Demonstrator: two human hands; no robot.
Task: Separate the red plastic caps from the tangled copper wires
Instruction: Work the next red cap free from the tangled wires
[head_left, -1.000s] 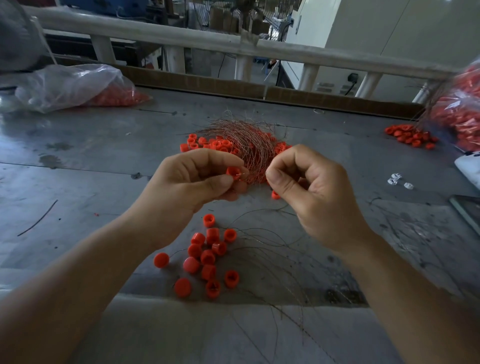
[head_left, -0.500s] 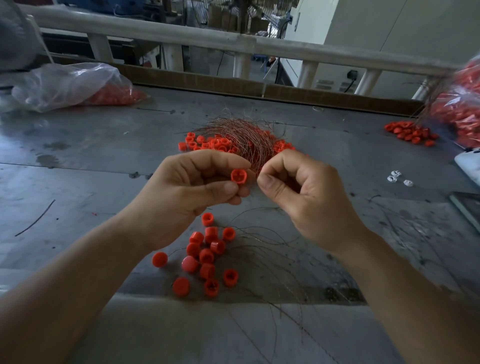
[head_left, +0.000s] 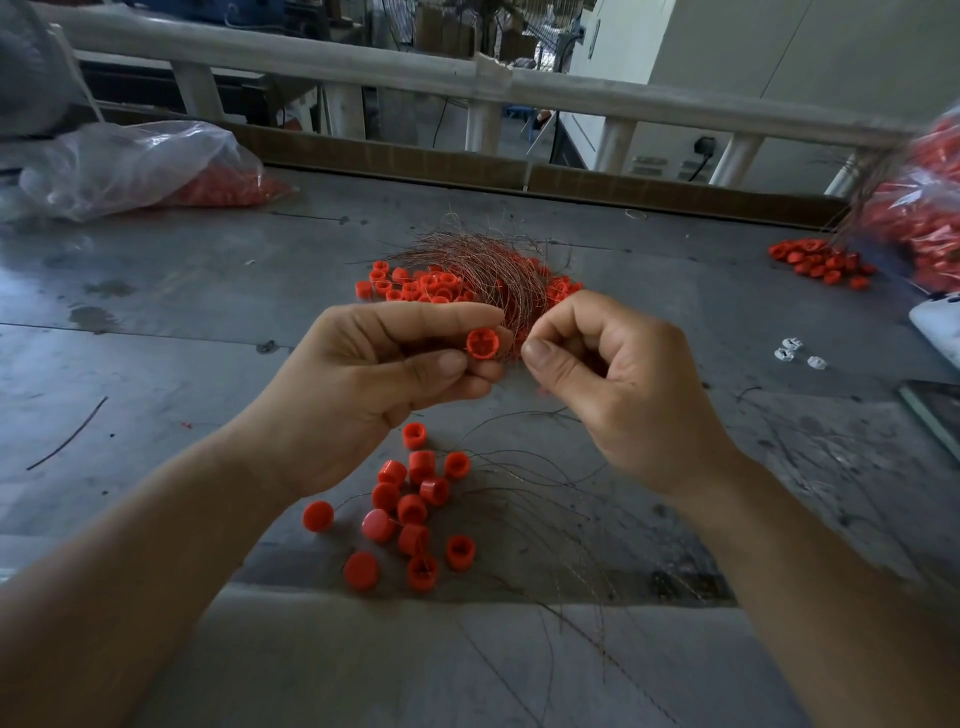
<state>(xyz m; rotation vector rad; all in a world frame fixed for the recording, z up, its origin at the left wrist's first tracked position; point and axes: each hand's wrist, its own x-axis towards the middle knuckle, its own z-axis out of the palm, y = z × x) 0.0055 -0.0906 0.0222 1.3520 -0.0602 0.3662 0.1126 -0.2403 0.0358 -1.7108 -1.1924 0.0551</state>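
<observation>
Head view: left hand (head_left: 384, 384) pinches a red cap (head_left: 483, 343) over the middle of the desk (head_left: 156, 322), just beside the wire tangle (head_left: 483, 265). Right hand (head_left: 634, 395) curls thumb to forefinger; whether it grips a strand, I cannot tell.

red cap (head_left: 482, 343) | rotated in left grip (head_left: 374, 384) | open end now faces camera

Dim, cool daylight from behind the railing (head_left: 467, 78), wide-angle bending and blur at edges.

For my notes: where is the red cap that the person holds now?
Head view, centre: the left hand pinches the red cap in front of the wire tangle.
</observation>
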